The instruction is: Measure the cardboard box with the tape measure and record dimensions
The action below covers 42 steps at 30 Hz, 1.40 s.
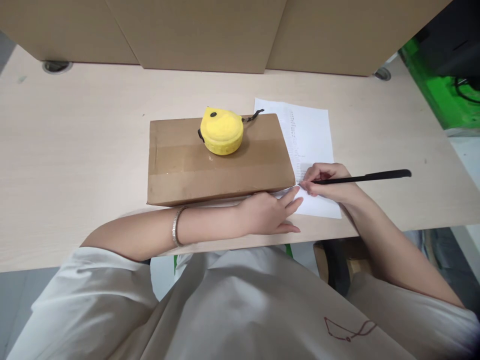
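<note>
From the head view, your right hand [330, 181] has its grip closed around a black pen [367, 177]. The fingers pinch it low near the tip and the long barrel points away to your right. The tip rests on the white sheet [311, 130], close to the sheet's left edge and low down on it. The sheet lies flat on the counter [75, 150], with its left margin tucked against, and partly under, the right end of the cardboard box [210, 165].

Your left hand [268, 215] holds nothing. Its grip is wide, with the palm down and the fingers stretched out flat over the near corner of the sheet, the fingertips just beside the pen tip. It looks as if it is pinning the paper. A bracelet [176, 226] sits on that wrist.

On progress, faint rows of marks run down the left part of the sheet from near its top to about where the pen now stands, though they are too small to read. By that I judge most of the column is filled, with only the short strip below the pen left blank.

A yellow tape measure [222, 131] sits on top of the box toward its far edge, well apart from both hands, its tape drawn in.
</note>
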Motion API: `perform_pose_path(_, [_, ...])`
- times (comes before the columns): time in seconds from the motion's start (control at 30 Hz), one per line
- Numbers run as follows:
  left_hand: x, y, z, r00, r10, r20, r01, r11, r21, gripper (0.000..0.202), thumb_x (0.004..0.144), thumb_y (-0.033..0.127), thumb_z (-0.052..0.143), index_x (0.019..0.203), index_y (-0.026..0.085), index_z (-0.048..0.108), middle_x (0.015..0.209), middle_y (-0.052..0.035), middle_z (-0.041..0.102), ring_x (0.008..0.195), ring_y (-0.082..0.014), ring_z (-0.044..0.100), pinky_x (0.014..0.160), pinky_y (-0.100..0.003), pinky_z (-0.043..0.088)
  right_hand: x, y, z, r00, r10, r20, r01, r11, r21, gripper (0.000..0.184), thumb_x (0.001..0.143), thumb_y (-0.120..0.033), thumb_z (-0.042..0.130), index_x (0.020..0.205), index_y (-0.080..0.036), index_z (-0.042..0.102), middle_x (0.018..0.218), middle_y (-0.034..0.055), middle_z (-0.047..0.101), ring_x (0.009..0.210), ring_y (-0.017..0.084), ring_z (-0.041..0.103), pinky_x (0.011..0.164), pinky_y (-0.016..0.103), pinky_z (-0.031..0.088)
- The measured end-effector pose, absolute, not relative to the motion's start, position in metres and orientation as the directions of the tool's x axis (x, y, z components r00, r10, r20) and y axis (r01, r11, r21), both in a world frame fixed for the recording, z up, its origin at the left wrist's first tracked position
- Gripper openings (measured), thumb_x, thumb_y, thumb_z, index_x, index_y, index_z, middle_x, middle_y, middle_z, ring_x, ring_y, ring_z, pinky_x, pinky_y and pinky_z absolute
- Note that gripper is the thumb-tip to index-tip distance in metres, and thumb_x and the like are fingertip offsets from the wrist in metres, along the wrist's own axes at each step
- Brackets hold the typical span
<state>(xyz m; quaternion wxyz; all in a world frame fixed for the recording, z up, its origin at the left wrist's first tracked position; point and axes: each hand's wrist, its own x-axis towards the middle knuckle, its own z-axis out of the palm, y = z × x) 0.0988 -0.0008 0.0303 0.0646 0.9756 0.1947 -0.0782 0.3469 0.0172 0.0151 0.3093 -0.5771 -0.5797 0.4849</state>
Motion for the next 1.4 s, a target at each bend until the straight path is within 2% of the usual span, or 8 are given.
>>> perform_pose_path(0.33, [0.0999, -0.0003, 0.0333, 0.910, 0.357, -0.211, 0.381, -0.921, 0.083, 0.078, 0.117, 0.065, 0.024, 0.178, 0.017, 0.033, 0.184, -0.0184, 0.028, 0.090, -0.0205, 0.079, 0.058, -0.035, 0.050, 0.3488, 0.0168, 0.0109, -0.116, 0.975, -0.192, 0.386, -0.134, -0.913, 0.038, 0.069, -0.036, 0.099, 0.061, -0.021, 0.065, 0.054, 0.0000, 0.061, 0.050, 0.012, 0.053, 0.049, 0.027, 0.042])
perform_pose_path(0.47, [0.1000, -0.0001, 0.0353, 0.904, 0.360, -0.233, 0.390, -0.916, 0.096, 0.077, 0.117, 0.065, 0.025, 0.178, 0.019, 0.033, 0.184, -0.0197, 0.027, 0.091, -0.0211, 0.079, 0.060, -0.035, 0.050, 0.3494, 0.0178, 0.0099, -0.128, 0.976, -0.176, 0.380, -0.115, -0.918, 0.041, 0.069, -0.038, 0.101, 0.061, -0.022, 0.064, 0.053, -0.0006, 0.061, 0.048, 0.011, 0.053, 0.047, 0.027, 0.041])
perform_pose_path(0.6, [0.1002, 0.0000, 0.0352, 0.902, 0.368, -0.228, 0.398, -0.911, 0.105, 0.076, 0.117, 0.065, 0.026, 0.178, 0.021, 0.033, 0.185, -0.0200, 0.026, 0.093, -0.0211, 0.080, 0.062, -0.034, 0.050, 0.3478, 0.0186, 0.0099, -0.093, 0.988, -0.120, 0.300, -0.088, -0.950, 0.061, 0.076, -0.067, 0.096, 0.063, -0.024, 0.055, 0.050, 0.0002, 0.062, 0.041, 0.014, 0.054, 0.045, 0.030, 0.044])
perform_pose_path(0.67, [0.1005, 0.0003, 0.0356, 0.901, 0.364, -0.236, 0.395, -0.913, 0.102, 0.076, 0.117, 0.065, 0.025, 0.178, 0.021, 0.033, 0.185, -0.0193, 0.026, 0.094, -0.0212, 0.080, 0.062, -0.034, 0.050, 0.3461, 0.0177, 0.0106, -0.067, 0.991, -0.112, 0.269, -0.090, -0.959, 0.065, 0.077, -0.075, 0.092, 0.065, -0.025, 0.052, 0.049, -0.0001, 0.062, 0.039, 0.013, 0.052, 0.043, 0.029, 0.043])
perform_pose_path(0.83, [0.1005, 0.0005, 0.0373, 0.901, 0.356, -0.248, 0.389, -0.916, 0.097, 0.077, 0.117, 0.065, 0.025, 0.178, 0.019, 0.031, 0.185, -0.0194, 0.024, 0.095, -0.0215, 0.080, 0.060, -0.034, 0.049, 0.3443, 0.0135, 0.0123, -0.053, 0.986, -0.161, 0.375, -0.130, -0.918, 0.060, 0.068, -0.066, 0.102, 0.066, -0.024, 0.059, 0.052, 0.0003, 0.062, 0.045, 0.012, 0.053, 0.044, 0.028, 0.042])
perform_pose_path(0.97, [0.1006, 0.0001, 0.0362, 0.903, 0.364, -0.229, 0.394, -0.913, 0.103, 0.076, 0.117, 0.066, 0.027, 0.178, 0.020, 0.033, 0.184, -0.0214, 0.026, 0.094, -0.0213, 0.080, 0.061, -0.033, 0.050, 0.3466, 0.0122, 0.0102, -0.091, 0.987, -0.130, 0.387, -0.085, -0.918, 0.059, 0.073, -0.068, 0.098, 0.062, -0.024, 0.060, 0.050, -0.0002, 0.059, 0.045, 0.012, 0.050, 0.045, 0.030, 0.039])
perform_pose_path(1.13, [0.1008, 0.0002, 0.0344, 0.903, 0.361, -0.235, 0.393, -0.913, 0.108, 0.076, 0.117, 0.064, 0.025, 0.178, 0.019, 0.031, 0.185, -0.0185, 0.026, 0.096, -0.0222, 0.079, 0.062, -0.036, 0.051, 0.3468, 0.0127, 0.0094, -0.092, 0.987, -0.129, 0.417, -0.080, -0.905, 0.055, 0.074, -0.062, 0.099, 0.061, -0.024, 0.062, 0.049, -0.0003, 0.058, 0.045, 0.012, 0.048, 0.045, 0.031, 0.036])
perform_pose_path(1.4, [0.1005, -0.0005, 0.0329, 0.902, 0.364, -0.232, 0.395, -0.913, 0.105, 0.077, 0.117, 0.064, 0.025, 0.179, 0.019, 0.031, 0.185, -0.0167, 0.026, 0.093, -0.0212, 0.079, 0.061, -0.036, 0.049, 0.3476, 0.0136, 0.0062, -0.084, 0.990, -0.114, 0.407, -0.070, -0.911, 0.057, 0.075, -0.066, 0.098, 0.060, -0.025, 0.061, 0.049, 0.0009, 0.057, 0.044, 0.014, 0.047, 0.046, 0.033, 0.035])
